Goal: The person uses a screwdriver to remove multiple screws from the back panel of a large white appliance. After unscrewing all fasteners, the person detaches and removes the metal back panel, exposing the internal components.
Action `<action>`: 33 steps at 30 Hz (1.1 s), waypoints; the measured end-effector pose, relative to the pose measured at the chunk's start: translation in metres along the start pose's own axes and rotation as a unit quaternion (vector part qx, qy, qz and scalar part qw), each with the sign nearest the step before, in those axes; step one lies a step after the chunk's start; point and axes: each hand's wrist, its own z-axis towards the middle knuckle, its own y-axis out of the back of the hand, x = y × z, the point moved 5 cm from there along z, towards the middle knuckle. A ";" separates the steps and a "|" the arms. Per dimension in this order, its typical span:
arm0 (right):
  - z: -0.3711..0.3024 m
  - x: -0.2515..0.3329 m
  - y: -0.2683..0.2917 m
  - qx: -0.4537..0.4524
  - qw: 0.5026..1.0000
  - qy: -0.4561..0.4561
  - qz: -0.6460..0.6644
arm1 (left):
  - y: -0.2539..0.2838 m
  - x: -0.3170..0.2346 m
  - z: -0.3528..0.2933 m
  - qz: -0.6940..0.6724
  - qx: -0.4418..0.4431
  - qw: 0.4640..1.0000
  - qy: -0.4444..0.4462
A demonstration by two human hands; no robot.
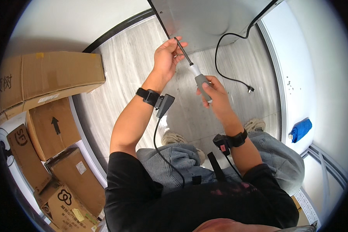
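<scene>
A screwdriver [199,79] with a grey and white handle and a dark shaft slants up and left in front of me. Its handle is wrapped by the fingers of my right hand [219,97], with the thumb lying along it. At the far end of the shaft, my left hand [167,60] pinches with thumb and forefinger around the tip, its other fingers loosely curled beside the shaft. Any small part between those fingertips is too small to make out. Just beyond stands a grey metal cabinet [212,25], its lower left edge close to the left fingertips.
A black power cord [216,58] runs from the cabinet's right side to a plug [251,89] on the wood-look floor [123,58]. Cardboard boxes [62,73] are stacked at the left. A blue cloth bundle [301,130] lies at the right. Cabled devices [166,104] are strapped to both wrists.
</scene>
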 end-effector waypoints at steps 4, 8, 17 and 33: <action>-0.001 0.003 -0.008 0.014 0.998 -0.023 0.057 | -0.002 -0.006 -0.002 0.020 -0.029 0.999 -0.018; -0.004 -0.002 -0.003 0.021 0.995 -0.014 0.092 | -0.012 -0.003 -0.007 0.014 -0.044 0.999 -0.012; -0.006 -0.008 0.002 0.033 0.991 -0.013 0.126 | -0.015 -0.001 -0.011 0.031 -0.042 0.998 -0.028; -0.004 -0.011 -0.005 0.009 0.998 0.002 0.061 | -0.010 -0.001 -0.007 0.093 -0.035 0.995 -0.010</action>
